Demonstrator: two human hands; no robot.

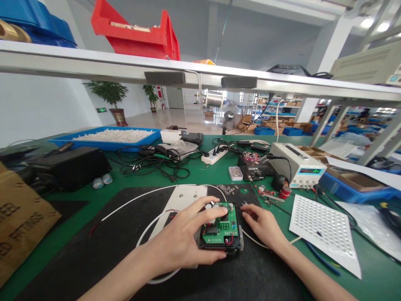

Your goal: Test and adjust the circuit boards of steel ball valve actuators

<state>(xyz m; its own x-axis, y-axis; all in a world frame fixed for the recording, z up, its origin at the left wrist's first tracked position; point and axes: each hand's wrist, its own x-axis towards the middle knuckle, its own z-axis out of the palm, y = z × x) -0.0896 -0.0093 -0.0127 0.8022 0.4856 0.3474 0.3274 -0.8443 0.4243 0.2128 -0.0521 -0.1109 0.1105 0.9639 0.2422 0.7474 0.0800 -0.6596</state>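
Note:
A green circuit board (224, 230) sits in a black housing (233, 247) on a black mat (103, 251). My left hand (184, 238) wraps around the board's left side, fingers on top and thumb below. My right hand (265, 225) lies just right of the board, its fingertips pinched at a small dark part (244, 205) by the board's upper right corner. A white cable (147, 228) loops from under my left hand across the mat. A pale metal plate (184, 198) lies behind the board.
Small screws (230, 189) are scattered behind the board, beside a white dish of screws (235, 172). A white perforated tray (324, 230) lies to the right. A soldering station (255, 167), power supply (297, 165), power strip (214, 156), tangled cables (153, 161), blue tray (109, 138) and cardboard box (21, 213) ring the bench.

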